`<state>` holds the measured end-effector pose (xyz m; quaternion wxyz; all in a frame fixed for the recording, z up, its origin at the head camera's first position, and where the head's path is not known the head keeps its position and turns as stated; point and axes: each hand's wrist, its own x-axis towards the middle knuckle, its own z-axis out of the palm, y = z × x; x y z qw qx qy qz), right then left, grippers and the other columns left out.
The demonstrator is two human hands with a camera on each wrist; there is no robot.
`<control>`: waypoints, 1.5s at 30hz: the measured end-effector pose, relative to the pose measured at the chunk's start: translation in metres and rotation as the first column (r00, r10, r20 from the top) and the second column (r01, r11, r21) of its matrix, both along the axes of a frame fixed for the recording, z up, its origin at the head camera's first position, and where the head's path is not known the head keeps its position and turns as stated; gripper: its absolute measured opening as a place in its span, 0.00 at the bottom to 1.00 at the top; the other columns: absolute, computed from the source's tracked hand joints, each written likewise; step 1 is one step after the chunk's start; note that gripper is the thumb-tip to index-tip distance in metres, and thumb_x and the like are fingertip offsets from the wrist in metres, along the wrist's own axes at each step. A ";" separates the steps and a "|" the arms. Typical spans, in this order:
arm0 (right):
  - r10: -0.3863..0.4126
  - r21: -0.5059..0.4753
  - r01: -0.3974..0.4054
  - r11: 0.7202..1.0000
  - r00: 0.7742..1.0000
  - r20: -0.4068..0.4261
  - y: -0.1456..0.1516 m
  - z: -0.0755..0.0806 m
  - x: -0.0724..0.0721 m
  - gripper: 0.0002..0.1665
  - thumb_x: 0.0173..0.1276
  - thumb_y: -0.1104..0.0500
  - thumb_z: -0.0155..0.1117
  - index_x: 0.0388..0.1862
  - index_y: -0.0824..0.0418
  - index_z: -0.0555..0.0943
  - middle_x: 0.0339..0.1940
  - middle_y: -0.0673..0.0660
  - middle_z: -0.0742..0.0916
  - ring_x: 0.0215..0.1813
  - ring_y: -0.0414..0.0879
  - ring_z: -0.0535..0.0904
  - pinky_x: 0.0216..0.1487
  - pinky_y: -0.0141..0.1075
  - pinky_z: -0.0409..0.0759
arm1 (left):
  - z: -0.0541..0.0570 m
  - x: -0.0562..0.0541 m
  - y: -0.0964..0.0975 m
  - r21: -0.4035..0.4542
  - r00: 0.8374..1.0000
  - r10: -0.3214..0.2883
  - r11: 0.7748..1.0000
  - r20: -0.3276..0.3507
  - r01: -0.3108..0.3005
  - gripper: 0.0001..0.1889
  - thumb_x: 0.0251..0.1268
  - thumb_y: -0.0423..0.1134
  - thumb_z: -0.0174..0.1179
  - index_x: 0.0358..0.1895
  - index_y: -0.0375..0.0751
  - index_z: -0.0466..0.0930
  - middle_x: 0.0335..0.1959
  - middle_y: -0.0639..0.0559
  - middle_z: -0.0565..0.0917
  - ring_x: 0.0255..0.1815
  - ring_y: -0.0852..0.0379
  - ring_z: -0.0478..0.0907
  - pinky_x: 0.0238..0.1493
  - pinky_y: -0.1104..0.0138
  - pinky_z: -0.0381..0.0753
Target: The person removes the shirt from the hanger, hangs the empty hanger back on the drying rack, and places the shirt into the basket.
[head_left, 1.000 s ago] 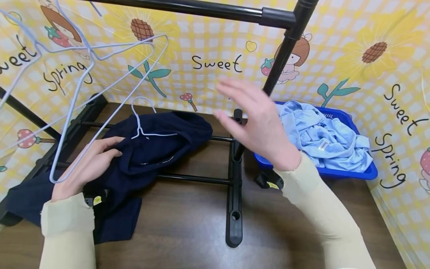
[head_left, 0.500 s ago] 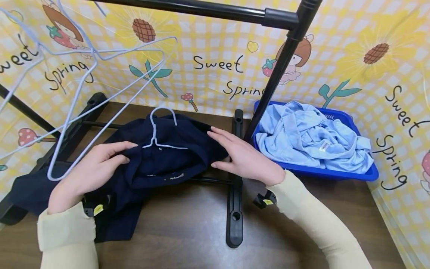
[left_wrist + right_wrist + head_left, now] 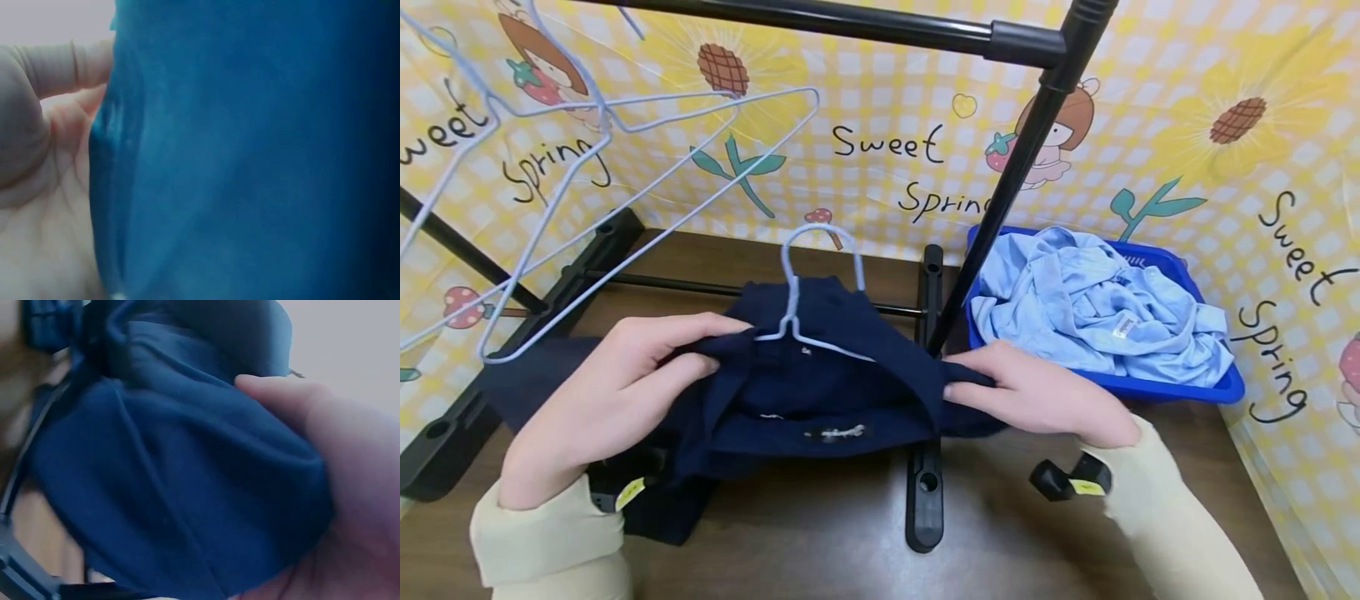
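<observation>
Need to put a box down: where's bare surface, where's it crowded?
Bare brown surface: camera side of the navy garment, left of the right rack foot; also between that foot and the right sleeve. Crowded: middle, hands holding garment; left, under hangers; basket, heaped with light-blue cloth.

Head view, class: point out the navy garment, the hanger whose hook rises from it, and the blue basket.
Navy garment [image 3: 737,425]: head view, on cloth near its middle.
Hanger [image 3: 793,296]: head view, on the stem below the hook.
Blue basket [image 3: 1150,389]: head view, on its near wall.
</observation>
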<state>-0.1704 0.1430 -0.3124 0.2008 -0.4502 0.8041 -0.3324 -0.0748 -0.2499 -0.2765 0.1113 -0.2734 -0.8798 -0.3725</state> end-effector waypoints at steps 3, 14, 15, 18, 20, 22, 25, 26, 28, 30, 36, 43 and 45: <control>-0.008 0.018 0.007 1.000 0.999 0.039 0.024 0.012 0.016 0.17 0.83 0.53 0.53 0.30 0.45 0.80 0.18 0.40 0.70 0.21 0.39 0.73 0.24 0.33 0.69 | 0.009 0.000 0.019 -0.027 1.000 -0.024 0.999 -0.020 0.023 0.30 0.66 0.19 0.56 0.63 0.57 0.81 0.48 0.62 0.83 0.33 0.63 0.75 0.38 0.72 0.70; -0.138 0.098 0.130 0.987 0.987 0.083 0.070 -0.001 0.037 0.25 0.82 0.53 0.54 0.19 0.48 0.70 0.16 0.38 0.63 0.17 0.35 0.66 0.20 0.31 0.61 | -0.027 -0.033 0.077 -0.159 0.993 0.022 0.986 -0.115 -0.041 0.16 0.65 0.27 0.68 0.54 0.42 0.81 0.53 0.51 0.85 0.52 0.53 0.83 0.50 0.55 0.81; -0.143 0.102 0.135 0.986 0.987 0.077 0.071 -0.005 0.037 0.25 0.82 0.53 0.54 0.19 0.47 0.71 0.16 0.38 0.63 0.18 0.35 0.65 0.21 0.31 0.62 | -0.030 -0.034 0.080 -0.153 0.994 0.025 0.987 -0.109 -0.042 0.15 0.65 0.29 0.69 0.54 0.42 0.82 0.53 0.51 0.85 0.52 0.54 0.82 0.51 0.55 0.81; -0.159 0.102 0.152 0.983 0.985 0.065 0.072 -0.011 0.035 0.23 0.82 0.53 0.54 0.21 0.47 0.72 0.18 0.38 0.63 0.19 0.34 0.65 0.22 0.31 0.63 | -0.034 -0.037 0.085 -0.130 0.993 0.034 0.990 -0.113 -0.049 0.14 0.65 0.34 0.71 0.53 0.45 0.85 0.53 0.53 0.85 0.53 0.55 0.81 0.52 0.56 0.80; -0.173 0.103 0.167 0.981 0.983 0.059 0.074 -0.012 0.035 0.23 0.82 0.53 0.55 0.21 0.46 0.72 0.18 0.37 0.63 0.20 0.34 0.66 0.23 0.31 0.63 | -0.034 -0.038 0.087 -0.136 0.992 0.033 0.989 -0.125 -0.050 0.14 0.65 0.36 0.71 0.53 0.46 0.86 0.52 0.54 0.85 0.53 0.56 0.81 0.51 0.56 0.80; -0.180 0.098 0.174 0.980 0.982 0.050 0.074 -0.013 0.035 0.23 0.82 0.53 0.55 0.21 0.46 0.72 0.18 0.37 0.63 0.20 0.34 0.66 0.23 0.30 0.63 | -0.035 -0.040 0.089 -0.138 0.991 0.021 0.990 -0.133 -0.039 0.13 0.66 0.36 0.71 0.53 0.45 0.86 0.51 0.54 0.86 0.53 0.55 0.82 0.51 0.56 0.80; -0.171 0.080 0.169 0.982 0.985 0.017 0.074 -0.014 0.034 0.24 0.82 0.53 0.55 0.20 0.46 0.71 0.17 0.37 0.63 0.19 0.35 0.66 0.23 0.30 0.63 | -0.038 -0.043 0.090 -0.124 0.990 0.010 0.992 -0.137 -0.028 0.12 0.66 0.35 0.70 0.52 0.44 0.87 0.50 0.53 0.86 0.51 0.56 0.83 0.50 0.58 0.81; -0.167 0.073 0.167 0.983 0.986 0.002 0.073 -0.014 0.034 0.24 0.82 0.53 0.56 0.20 0.46 0.71 0.17 0.37 0.63 0.19 0.35 0.66 0.23 0.30 0.64 | -0.039 -0.044 0.091 -0.115 0.990 0.010 0.993 -0.140 -0.026 0.11 0.67 0.34 0.70 0.51 0.43 0.87 0.49 0.53 0.86 0.50 0.56 0.83 0.49 0.58 0.81; -0.174 0.061 0.176 0.983 0.984 -0.039 0.071 -0.013 0.034 0.20 0.81 0.53 0.57 0.24 0.44 0.76 0.19 0.36 0.67 0.22 0.35 0.70 0.25 0.30 0.68 | -0.041 -0.045 0.091 -0.101 0.988 0.012 0.994 -0.151 -0.028 0.10 0.67 0.33 0.69 0.50 0.43 0.87 0.47 0.53 0.87 0.48 0.57 0.83 0.47 0.59 0.81; -0.208 0.044 0.214 0.976 0.972 -0.112 0.070 -0.011 0.034 0.09 0.80 0.51 0.60 0.36 0.44 0.84 0.28 0.35 0.79 0.33 0.35 0.79 0.35 0.32 0.77 | -0.043 -0.044 0.091 -0.090 0.986 0.014 0.995 -0.168 -0.030 0.09 0.67 0.33 0.69 0.48 0.43 0.87 0.46 0.54 0.87 0.46 0.58 0.83 0.45 0.60 0.81; -0.379 -0.183 0.333 0.925 0.841 -0.386 0.064 0.007 0.045 0.38 0.61 0.59 0.80 0.70 0.47 0.78 0.65 0.46 0.82 0.67 0.45 0.76 0.67 0.35 0.70 | -0.042 -0.041 0.092 -0.069 0.970 0.009 0.997 -0.241 -0.026 0.09 0.67 0.33 0.69 0.49 0.43 0.87 0.44 0.55 0.87 0.44 0.60 0.83 0.44 0.61 0.81; -0.327 -0.388 0.146 0.910 0.829 -0.454 0.041 0.016 0.059 0.33 0.53 0.71 0.79 0.60 0.59 0.85 0.58 0.51 0.86 0.59 0.47 0.82 0.62 0.31 0.74 | -0.040 -0.038 0.094 -0.068 0.956 0.003 0.997 -0.294 -0.024 0.09 0.66 0.32 0.69 0.48 0.42 0.87 0.41 0.55 0.86 0.39 0.61 0.81 0.38 0.63 0.80; -0.315 -0.349 0.154 0.924 0.824 -0.470 0.035 0.014 0.058 0.30 0.56 0.68 0.79 0.59 0.58 0.86 0.57 0.50 0.87 0.59 0.46 0.82 0.62 0.30 0.74 | -0.039 -0.037 0.095 -0.067 0.948 0.001 0.998 -0.318 -0.024 0.09 0.66 0.31 0.69 0.48 0.42 0.87 0.41 0.54 0.86 0.39 0.60 0.81 0.38 0.63 0.80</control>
